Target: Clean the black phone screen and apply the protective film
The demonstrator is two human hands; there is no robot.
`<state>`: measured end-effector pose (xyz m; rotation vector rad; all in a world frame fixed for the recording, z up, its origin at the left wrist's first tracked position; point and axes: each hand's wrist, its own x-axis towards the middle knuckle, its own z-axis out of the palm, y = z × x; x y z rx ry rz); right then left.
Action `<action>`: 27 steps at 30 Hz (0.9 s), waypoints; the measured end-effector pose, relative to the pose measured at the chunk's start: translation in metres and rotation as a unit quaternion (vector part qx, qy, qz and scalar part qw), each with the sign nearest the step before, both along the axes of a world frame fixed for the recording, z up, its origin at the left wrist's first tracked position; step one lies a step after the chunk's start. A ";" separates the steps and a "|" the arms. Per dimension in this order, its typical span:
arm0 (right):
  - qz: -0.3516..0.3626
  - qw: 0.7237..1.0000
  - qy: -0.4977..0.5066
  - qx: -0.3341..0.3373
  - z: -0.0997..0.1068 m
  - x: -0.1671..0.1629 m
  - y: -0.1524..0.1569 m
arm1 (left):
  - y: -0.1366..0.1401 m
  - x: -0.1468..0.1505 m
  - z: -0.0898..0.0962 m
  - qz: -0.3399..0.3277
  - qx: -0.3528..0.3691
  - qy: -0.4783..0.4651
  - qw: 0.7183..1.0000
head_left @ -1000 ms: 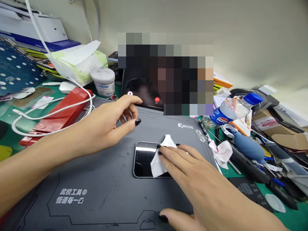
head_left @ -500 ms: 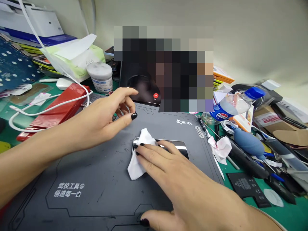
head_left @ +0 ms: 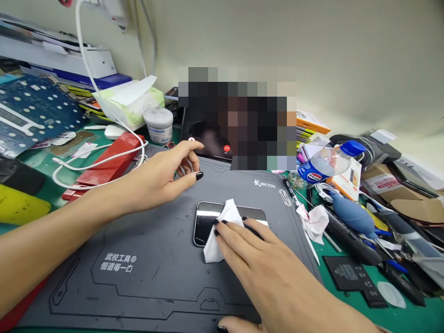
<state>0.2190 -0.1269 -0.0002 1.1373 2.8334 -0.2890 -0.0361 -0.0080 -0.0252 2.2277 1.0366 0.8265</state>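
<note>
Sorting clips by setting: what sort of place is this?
Probably a phone repair bench: a dark grey work mat holds a black phone under a white wipe, with a blue rubber air blower nearby.

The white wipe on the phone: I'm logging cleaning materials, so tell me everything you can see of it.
The small white crumpled wipe looks like thin tissue or soft cloth, folded unevenly with one corner peaking up and another trailing onto the dark grey work mat. It lies across the left part of the glossy black phone lying flat on that mat. The right hand presses it down with flat fingers; the left hand is apart from it.
</note>
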 end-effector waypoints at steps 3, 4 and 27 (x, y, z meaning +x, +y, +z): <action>0.000 0.999 0.003 0.052 -0.004 0.003 -0.011 | -0.001 0.001 0.001 0.001 -0.012 -0.004 1.000; -0.003 0.998 0.004 0.062 -0.005 0.003 -0.013 | -0.001 0.001 0.001 -0.001 -0.009 -0.005 1.000; 0.024 0.977 -0.098 0.186 -0.034 -0.001 -0.013 | 0.005 -0.005 -0.018 0.003 0.022 0.037 0.999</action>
